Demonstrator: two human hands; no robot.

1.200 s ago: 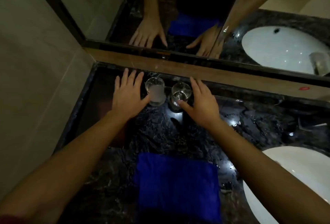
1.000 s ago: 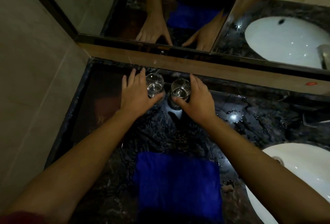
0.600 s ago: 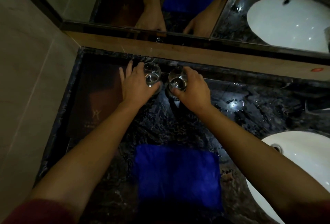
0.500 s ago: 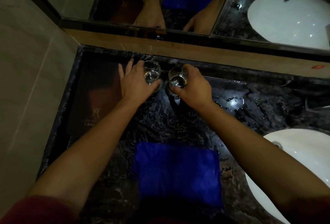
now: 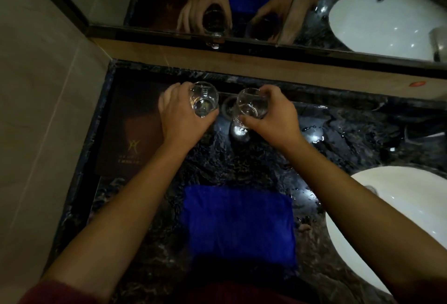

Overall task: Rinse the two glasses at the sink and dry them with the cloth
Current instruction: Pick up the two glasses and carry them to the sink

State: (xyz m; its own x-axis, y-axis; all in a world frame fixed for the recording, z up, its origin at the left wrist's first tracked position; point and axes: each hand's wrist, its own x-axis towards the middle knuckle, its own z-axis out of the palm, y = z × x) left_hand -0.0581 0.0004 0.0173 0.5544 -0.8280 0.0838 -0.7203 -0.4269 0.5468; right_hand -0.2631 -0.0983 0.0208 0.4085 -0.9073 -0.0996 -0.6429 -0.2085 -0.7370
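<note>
Standing over the dark marble counter, with the white sink off to the right and the blue cloth folded near its front edge, the person holds both glasses at the back. The left hand is wrapped round the left glass and the right hand round the right glass, fingers closed on the walls. They look thin, rigid and breakable, likely slick once wet, so gripping mid-wall rather than the rim seems wise.

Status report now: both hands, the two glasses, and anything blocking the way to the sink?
Left hand grips left glass. Right hand grips right glass. Path to sink open.
</note>
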